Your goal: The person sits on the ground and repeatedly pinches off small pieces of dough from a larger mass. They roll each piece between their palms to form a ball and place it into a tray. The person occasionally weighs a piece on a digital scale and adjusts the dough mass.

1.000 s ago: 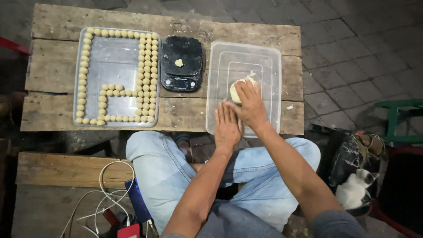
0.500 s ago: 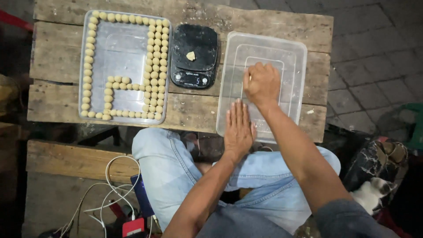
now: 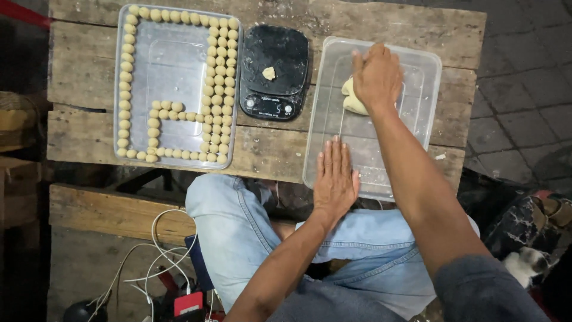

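- At the bottom of the frame sit the person's knees in pale blue jeans [image 3: 250, 238]; lower left, white cables [image 3: 149, 262] trail over a wooden bench [image 3: 113, 217].
- Just above the knees, centre frame, the left hand [image 3: 335, 179] lies flat and open, fingers together, palm down on the near floor of the clear rectangular plastic container [image 3: 429, 119]; it grips nothing.
- Higher, right of centre, the right hand [image 3: 376, 77] is cupped over a pale yellow lump of dough [image 3: 351, 101] at the far end of the same container, fingers curled on it.
- The container rests on a weathered wooden plank table [image 3: 77, 77], its near edge jutting past the table's rim.
- Left of it, upper centre, a black digital kitchen scale [image 3: 274, 74] carries a small piece of dough [image 3: 269, 73].
- Upper left, a clear rectangular tray [image 3: 179, 71] holds rows of small round dough balls [image 3: 217, 89] along its edges.
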